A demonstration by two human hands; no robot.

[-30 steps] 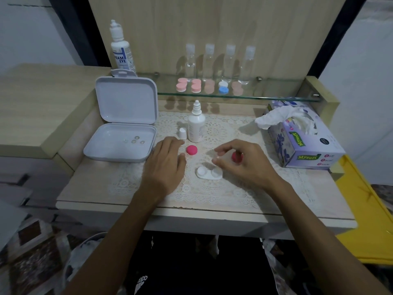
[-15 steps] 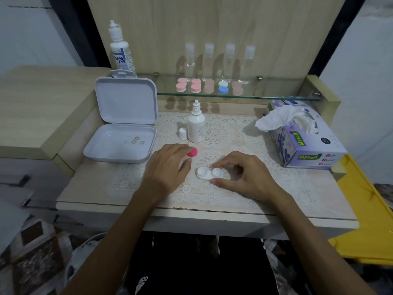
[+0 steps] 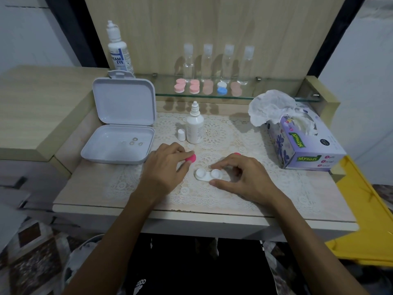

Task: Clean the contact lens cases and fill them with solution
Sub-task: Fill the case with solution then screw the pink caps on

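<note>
- The right hand [image 3: 244, 177] has its fingers [image 3: 219, 166] and thumb curled around the white lens case [image 3: 208, 174], touching its right cup; the case lies open on the lace mat [image 3: 223, 135].
- The left hand [image 3: 163, 169] rests on the mat, fingers bent over a pink cap [image 3: 190, 158]; a firm grip I cannot tell.
- A second pink cap [image 3: 237, 154] shows just behind the right hand.
- Behind the hands a small bottle [image 3: 195, 126] stands upright, its white cap [image 3: 181, 134] beside it.
- On the bench [image 3: 85, 188], a white box [image 3: 119, 143] is open at left, a tissue box [image 3: 302, 143] at right.
</note>
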